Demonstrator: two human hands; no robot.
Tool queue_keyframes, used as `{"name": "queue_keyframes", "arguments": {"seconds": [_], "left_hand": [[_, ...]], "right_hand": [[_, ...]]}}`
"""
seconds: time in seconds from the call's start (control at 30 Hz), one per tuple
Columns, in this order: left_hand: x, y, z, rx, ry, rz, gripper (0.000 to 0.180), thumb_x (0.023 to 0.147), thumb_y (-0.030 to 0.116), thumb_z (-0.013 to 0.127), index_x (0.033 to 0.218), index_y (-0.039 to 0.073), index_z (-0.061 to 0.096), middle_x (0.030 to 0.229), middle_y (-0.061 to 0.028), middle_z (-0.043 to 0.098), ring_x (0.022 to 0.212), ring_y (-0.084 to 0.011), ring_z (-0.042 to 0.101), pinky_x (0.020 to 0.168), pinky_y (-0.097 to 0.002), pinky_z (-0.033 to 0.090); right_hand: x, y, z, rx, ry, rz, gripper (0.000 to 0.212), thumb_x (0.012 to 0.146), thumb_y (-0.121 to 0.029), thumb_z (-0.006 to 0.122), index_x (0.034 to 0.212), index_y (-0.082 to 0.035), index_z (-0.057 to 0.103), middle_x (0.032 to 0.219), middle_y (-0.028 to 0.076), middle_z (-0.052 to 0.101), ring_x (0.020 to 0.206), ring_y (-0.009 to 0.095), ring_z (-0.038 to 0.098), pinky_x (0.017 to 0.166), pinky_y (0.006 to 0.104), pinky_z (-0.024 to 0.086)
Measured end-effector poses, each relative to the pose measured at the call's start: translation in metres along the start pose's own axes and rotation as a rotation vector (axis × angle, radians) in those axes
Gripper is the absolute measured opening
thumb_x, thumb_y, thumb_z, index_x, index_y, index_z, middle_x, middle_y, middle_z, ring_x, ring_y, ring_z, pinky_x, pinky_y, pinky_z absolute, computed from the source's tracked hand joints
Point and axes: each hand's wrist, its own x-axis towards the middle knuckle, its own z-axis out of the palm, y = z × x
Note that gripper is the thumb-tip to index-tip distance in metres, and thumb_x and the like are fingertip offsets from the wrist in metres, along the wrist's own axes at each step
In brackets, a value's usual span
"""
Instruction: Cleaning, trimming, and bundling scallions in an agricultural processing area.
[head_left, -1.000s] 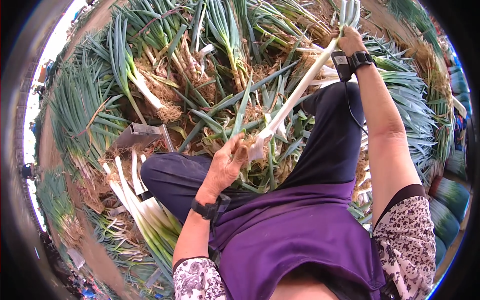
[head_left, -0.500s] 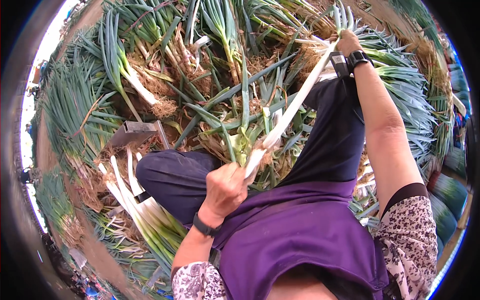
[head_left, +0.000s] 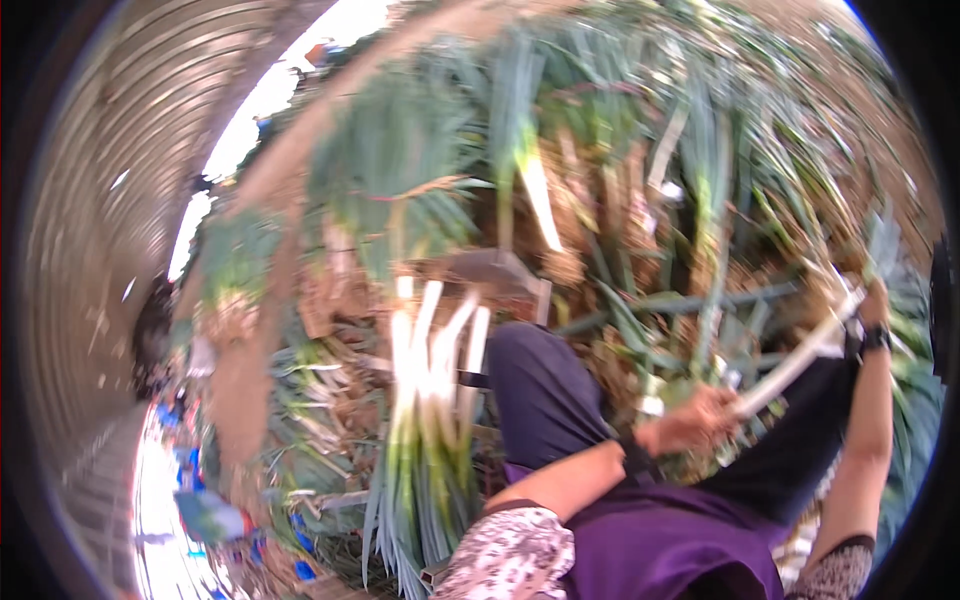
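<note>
Ground: brown bare earth [head_left: 240, 420] ran in a strip at the left, and rooted leeks [head_left: 390, 150] covered much of the rest.
Room: a ribbed, curved covering [head_left: 140, 170] arched along the left, beside bright openings.
Frame: a grey metal piece [head_left: 495, 272] stood near the knee [head_left: 540, 370]; just beside lay clean white-stemmed leeks [head_left: 430, 380], leaves toward the lower edge. Whether anything held them could not be told.
Held leek [head_left: 800, 352]: it slanted between both hands, above the lap.
Right hand [head_left: 873, 303]: wrapped round its leafy end.
Left hand [head_left: 695, 420]: at its lower end, grip too blurred to tell.
</note>
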Motion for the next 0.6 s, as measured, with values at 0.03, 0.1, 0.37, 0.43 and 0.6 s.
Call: {"name": "queue_keyframes", "arguments": {"seconds": [0.03,0.1,0.37,0.43,0.6], "left_hand": [[0.002,-0.010,0.012,-0.007,-0.030,-0.007,0.022,0.091,0.022,0.063,0.101,0.003,0.059,0.064,0.0031,0.055,0.051,-0.0027,0.048,0.045,-0.0183,0.036],[-0.009,-0.008,0.018,0.002,-0.134,0.072,0.026,0.092,0.029,0.062,0.100,0.004,0.059,0.061,0.0056,0.047,0.047,-0.0016,0.042,0.042,-0.0189,0.032],[-0.084,0.037,0.035,0.256,0.166,-0.007,0.028,0.095,0.029,0.055,0.103,0.004,0.061,0.065,0.0061,0.043,0.057,-0.0025,0.038,0.049,-0.0206,0.029],[-0.103,0.014,0.019,0.478,0.175,0.068,0.029,0.096,0.026,0.053,0.114,0.004,0.061,0.065,0.0063,0.043,0.060,-0.0026,0.037,0.052,-0.0201,0.031],[-0.175,-0.004,-0.030,0.974,0.418,0.282,0.025,0.093,0.021,0.057,0.112,0.006,0.061,0.085,-0.0034,0.058,0.076,-0.0122,0.053,0.065,-0.0291,0.043]], "right_hand": [[-0.007,0.025,-0.004,-0.156,-0.018,0.073,0.017,0.077,-0.012,0.065,0.088,-0.003,0.059,0.080,0.018,0.059,0.078,0.037,0.055,0.071,0.0473,0.043],[0.001,0.085,-0.024,0.307,0.057,0.148,0.014,0.083,-0.016,0.054,0.087,-0.003,0.052,0.071,0.007,0.050,0.062,0.021,0.049,0.058,0.0322,0.042],[0.024,0.064,0.058,1.472,0.060,0.920,0.012,0.086,-0.019,0.048,0.082,-0.008,0.045,0.071,0.003,0.045,0.058,0.013,0.044,0.051,0.0261,0.040],[0.026,0.096,0.059,1.481,0.022,0.877,0.012,0.088,-0.019,0.048,0.084,-0.008,0.045,0.073,0.004,0.046,0.059,0.015,0.045,0.053,0.0270,0.040],[0.067,0.187,-0.049,0.950,0.072,0.383,0.021,0.098,-0.025,0.041,0.095,-0.006,0.049,0.073,0.003,0.046,0.064,0.013,0.046,0.057,0.0256,0.039]]}}
